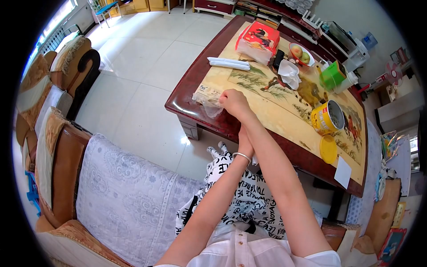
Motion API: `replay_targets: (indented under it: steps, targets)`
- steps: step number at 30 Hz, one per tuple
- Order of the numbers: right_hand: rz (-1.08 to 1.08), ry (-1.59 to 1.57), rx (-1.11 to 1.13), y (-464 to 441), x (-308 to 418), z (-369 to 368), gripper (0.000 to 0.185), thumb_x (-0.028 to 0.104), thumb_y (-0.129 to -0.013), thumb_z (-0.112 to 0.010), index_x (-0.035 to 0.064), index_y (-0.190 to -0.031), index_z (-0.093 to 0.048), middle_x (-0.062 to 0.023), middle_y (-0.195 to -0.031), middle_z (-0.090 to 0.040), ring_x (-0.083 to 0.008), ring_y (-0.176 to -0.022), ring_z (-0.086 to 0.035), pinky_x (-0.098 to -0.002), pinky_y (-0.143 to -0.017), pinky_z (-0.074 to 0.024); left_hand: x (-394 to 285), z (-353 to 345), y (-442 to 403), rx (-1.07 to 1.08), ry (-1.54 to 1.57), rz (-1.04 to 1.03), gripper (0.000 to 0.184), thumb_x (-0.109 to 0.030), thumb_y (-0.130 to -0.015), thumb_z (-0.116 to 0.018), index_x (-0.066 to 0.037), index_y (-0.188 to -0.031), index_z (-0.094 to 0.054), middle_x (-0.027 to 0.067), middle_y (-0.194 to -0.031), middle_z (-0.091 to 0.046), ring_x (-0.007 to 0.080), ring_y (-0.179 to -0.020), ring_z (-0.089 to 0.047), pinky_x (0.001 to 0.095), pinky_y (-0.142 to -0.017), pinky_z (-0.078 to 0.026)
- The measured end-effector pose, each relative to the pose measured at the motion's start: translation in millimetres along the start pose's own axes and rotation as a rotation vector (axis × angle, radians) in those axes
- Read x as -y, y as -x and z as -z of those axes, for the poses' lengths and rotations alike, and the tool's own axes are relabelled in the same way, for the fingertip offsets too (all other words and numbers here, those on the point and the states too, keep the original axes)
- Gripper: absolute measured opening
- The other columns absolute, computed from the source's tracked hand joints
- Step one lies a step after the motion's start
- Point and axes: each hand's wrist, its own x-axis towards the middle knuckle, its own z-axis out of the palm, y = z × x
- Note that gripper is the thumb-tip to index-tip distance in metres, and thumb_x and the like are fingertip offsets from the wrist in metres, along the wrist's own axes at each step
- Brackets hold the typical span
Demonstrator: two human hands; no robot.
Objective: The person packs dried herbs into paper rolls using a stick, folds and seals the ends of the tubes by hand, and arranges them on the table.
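Note:
My right hand [235,105] reaches over the near left edge of the table, its fingers closed on the edge of a clear plastic bag [209,99] that has printed marks and pale contents. Below it, my left hand [244,141] is mostly hidden behind my right forearm, which crosses over it, and its fingers do not show. A light bracelet circles my left wrist. Beyond the bag lies a white folded strip [229,63]. To the right, a yellow can [327,118] stands open near its yellow lid [328,149].
The dark red table [191,84] carries a red package [260,40], a fruit bowl [302,54], crumpled white tissue [289,74], a green box [332,76] and a white card [342,172]. A cushioned sofa [129,191] is at the left, and a pink fan [393,72] at the right.

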Motion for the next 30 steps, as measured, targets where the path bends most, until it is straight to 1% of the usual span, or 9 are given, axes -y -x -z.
replay_targets:
  steps: [8,11,13,14,17,19,25,28,30]
  targets:
    - [0.081,0.063,-0.038,10.3,7.6,9.7,0.018,0.02,-0.078,-0.062,0.0054,-0.084,-0.069,-0.017,-0.084,-0.068,-0.0342,-0.083,-0.064,-0.0417,-0.076,-0.0499,-1.8,-0.2,0.5,0.054,0.022,0.029,0.02,-0.012,-0.09,-0.052,0.0,-0.081,-0.065,0.0075,-0.076,-0.067,0.0148,-0.067,-0.061,0.0278,-0.062,-0.05]
    - [0.116,0.058,-0.051,12.8,5.8,16.1,0.015,0.018,-0.082,-0.06,0.006,-0.083,-0.069,-0.0154,-0.087,-0.067,-0.034,-0.084,-0.064,-0.0435,-0.078,-0.0498,-6.1,-2.3,0.3,-0.002,0.182,-0.004,0.017,-0.012,-0.091,-0.052,0.0,-0.093,-0.064,0.0068,-0.075,-0.065,0.0145,-0.068,-0.061,0.0277,-0.062,-0.05]
    - [0.103,0.042,-0.045,15.3,4.3,21.5,0.016,0.019,-0.081,-0.06,0.0059,-0.085,-0.069,-0.0155,-0.085,-0.066,-0.0335,-0.084,-0.064,-0.0429,-0.077,-0.0492,-33.8,0.3,5.5,-0.058,0.113,-0.07,0.033,-0.026,-0.095,-0.049,-0.004,-0.118,-0.047,0.0123,-0.09,-0.062,0.0273,-0.073,-0.062,0.0334,-0.066,-0.051]
    - [0.101,0.043,-0.046,17.0,2.8,26.2,0.016,0.019,-0.081,-0.06,0.0059,-0.085,-0.069,-0.0155,-0.085,-0.066,-0.0335,-0.084,-0.064,-0.0429,-0.077,-0.0492,-46.7,1.9,6.1,-0.056,0.114,-0.07,0.033,-0.026,-0.095,-0.049,-0.004,-0.118,-0.047,0.0123,-0.09,-0.062,0.0273,-0.073,-0.062,0.0334,-0.066,-0.051]
    - [0.114,-0.055,-0.075,32.1,1.5,48.7,0.017,0.019,-0.081,-0.061,0.0042,-0.085,-0.068,-0.0161,-0.085,-0.066,-0.0327,-0.084,-0.063,-0.042,-0.076,-0.0488,-78.4,8.0,5.3,-0.004,0.324,0.119,0.036,-0.026,-0.095,-0.043,-0.006,-0.124,-0.042,0.0126,-0.081,-0.059,0.023,-0.049,-0.058,0.0314,-0.043,-0.047]
    - [0.159,-0.161,-0.166,54.5,3.6,68.4,0.018,0.019,-0.082,-0.061,0.0024,-0.085,-0.067,-0.0167,-0.086,-0.065,-0.0328,-0.082,-0.062,-0.0415,-0.075,-0.0486,-93.9,11.4,5.2,0.001,0.326,0.335,0.035,-0.024,-0.094,-0.038,-0.006,-0.124,-0.04,0.012,-0.073,-0.056,0.018,-0.034,-0.048,0.0292,-0.03,-0.037]
    - [0.203,0.002,-0.196,60.2,-3.1,62.3,0.018,0.021,-0.085,-0.061,0.0039,-0.087,-0.067,-0.0158,-0.091,-0.064,-0.0331,-0.082,-0.063,-0.042,-0.075,-0.0496,-83.8,5.7,9.1,0.025,0.356,0.281,0.036,-0.031,-0.096,-0.042,-0.007,-0.123,-0.039,0.0091,-0.066,-0.054,0.0167,-0.036,-0.049,0.0276,-0.032,-0.037]
    - [0.202,0.146,-0.148,45.0,3.3,40.3,0.019,0.023,-0.085,-0.063,0.0055,-0.088,-0.068,-0.0151,-0.092,-0.064,-0.0331,-0.086,-0.064,-0.0429,-0.076,-0.0508,-70.4,4.4,10.3,0.003,0.468,0.072,0.039,-0.038,-0.098,-0.044,-0.007,-0.123,-0.04,0.0073,-0.064,-0.054,0.0155,-0.037,-0.048,0.0271,-0.032,-0.036]
    - [0.201,0.199,-0.123,35.4,7.3,30.5,0.019,0.024,-0.084,-0.063,0.0064,-0.089,-0.069,-0.0148,-0.093,-0.064,-0.0332,-0.087,-0.064,-0.0434,-0.076,-0.0514,-75.3,9.0,11.6,-0.038,0.35,0.003,0.038,-0.037,-0.099,-0.045,-0.007,-0.121,-0.04,0.0067,-0.064,-0.054,0.0149,-0.037,-0.047,0.0268,-0.032,-0.036]
